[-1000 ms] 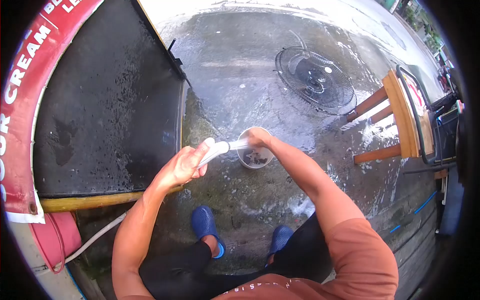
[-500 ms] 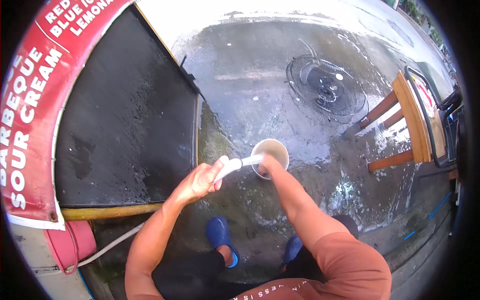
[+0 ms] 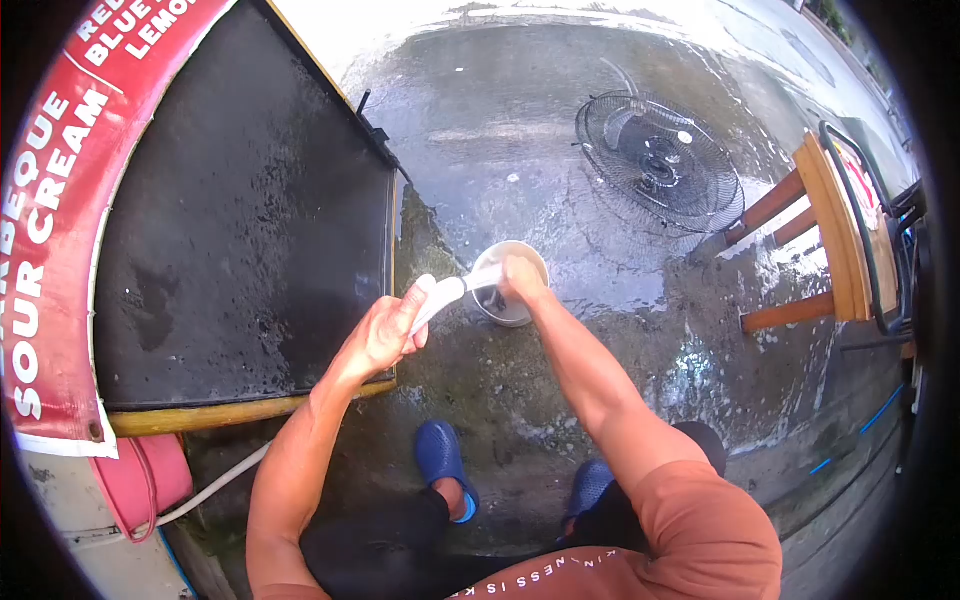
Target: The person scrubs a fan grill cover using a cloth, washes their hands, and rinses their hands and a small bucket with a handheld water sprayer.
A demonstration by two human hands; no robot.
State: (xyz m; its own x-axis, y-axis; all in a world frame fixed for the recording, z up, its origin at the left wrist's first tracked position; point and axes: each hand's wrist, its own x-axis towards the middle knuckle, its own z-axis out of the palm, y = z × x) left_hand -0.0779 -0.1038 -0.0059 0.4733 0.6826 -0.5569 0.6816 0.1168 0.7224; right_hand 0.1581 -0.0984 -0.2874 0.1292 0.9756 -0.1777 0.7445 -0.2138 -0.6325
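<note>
My left hand (image 3: 388,333) is wrapped round a white hose nozzle (image 3: 438,300), and water streams from its tip toward the right. The stream reaches a white bucket (image 3: 516,313) hanging or standing over the wet ground, its mouth facing me. My right hand (image 3: 519,279) is at the bucket's opening, in the water; its fingers are blurred and partly hidden, so I cannot tell whether they hold anything. Something dark shows inside the bucket, below the stream.
A black-topped stand (image 3: 250,220) with a red banner (image 3: 50,230) fills the left. Beyond the bucket a wire fan guard (image 3: 660,165) lies on the wet concrete. At right is a wooden stool (image 3: 838,235). A pink tub (image 3: 155,480) sits lower left.
The bucket and my right hand first shifted nearer to me, then moved back away. The view has turned slightly. My left hand keeps its grip on the running nozzle.
</note>
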